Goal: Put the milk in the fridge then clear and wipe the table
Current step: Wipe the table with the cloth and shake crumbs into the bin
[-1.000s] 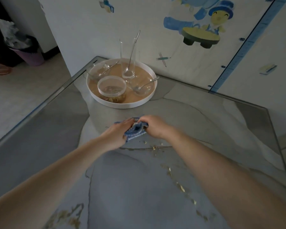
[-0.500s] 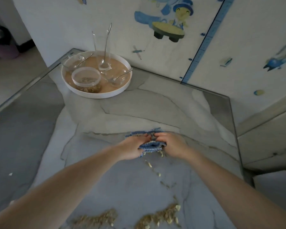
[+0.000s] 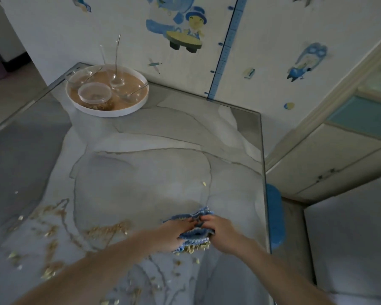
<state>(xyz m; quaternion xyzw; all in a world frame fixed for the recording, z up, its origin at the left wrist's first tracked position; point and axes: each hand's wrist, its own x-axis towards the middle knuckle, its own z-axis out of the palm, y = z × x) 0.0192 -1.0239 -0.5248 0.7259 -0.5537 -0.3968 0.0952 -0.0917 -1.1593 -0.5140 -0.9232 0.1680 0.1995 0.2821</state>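
The grey marble-patterned table (image 3: 154, 137) is only partly wiped: its far half looks clean, while pale cereal-like crumbs (image 3: 107, 230) lie scattered across the near left and near middle. No milk shows anywhere, so we judge that step done, though we cannot confirm it. The round white tray (image 3: 139, 105) with clear glass bowls, a tall glass and spoons sits at the far left corner, so clearing is left too.

We have both hands clenched on the blue knitted cloth (image 3: 196, 235) near the table's right edge, our left hand (image 3: 174, 234) and right hand (image 3: 221, 233) bunching it over a small heap of crumbs (image 3: 195, 248) gathered at its near side.

Compared with a second ago, we have dragged the cloth from just in front of the tray down to the near right. Half a second ago it was mid-table, farther from the edge.
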